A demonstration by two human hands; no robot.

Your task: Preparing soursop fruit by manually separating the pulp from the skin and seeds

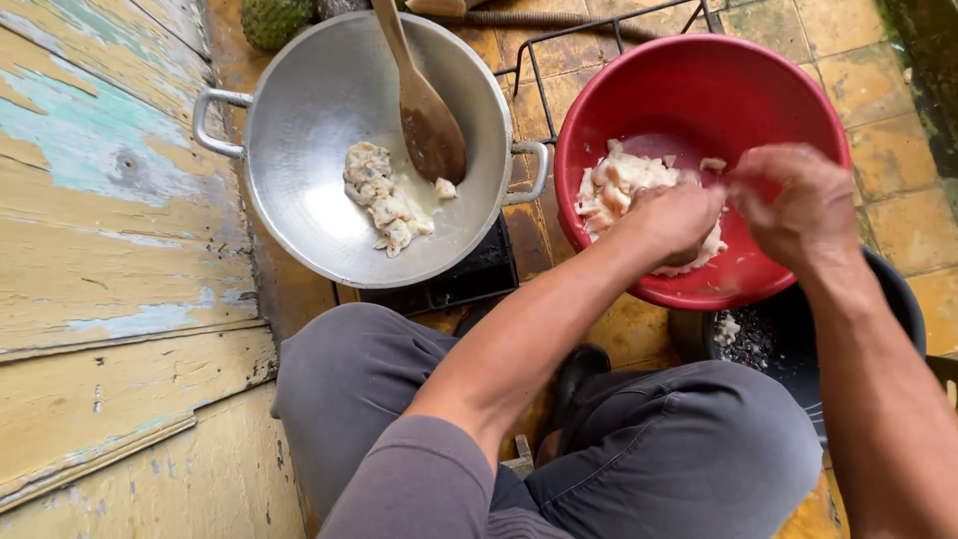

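A red plastic bowl (699,90) holds a heap of pale fruit flesh pieces (614,185). My left hand (674,220) is down in the bowl, its fingers closed on a clump of that flesh. My right hand (798,205) hovers just to its right, fingertips pinching a small piece at the same clump. To the left stands a silver metal wok (329,90) with two handles, holding a small pile of similar pale pieces (384,200) and a wooden spoon (424,110) leaning on its far rim.
The wok rests on a black stove (469,279). A black bucket (788,334) with scraps sits under my right forearm. A worn yellow wooden wall (110,250) fills the left. A spiky green fruit (274,20) lies at the top. My grey-trousered knees (659,449) are below.
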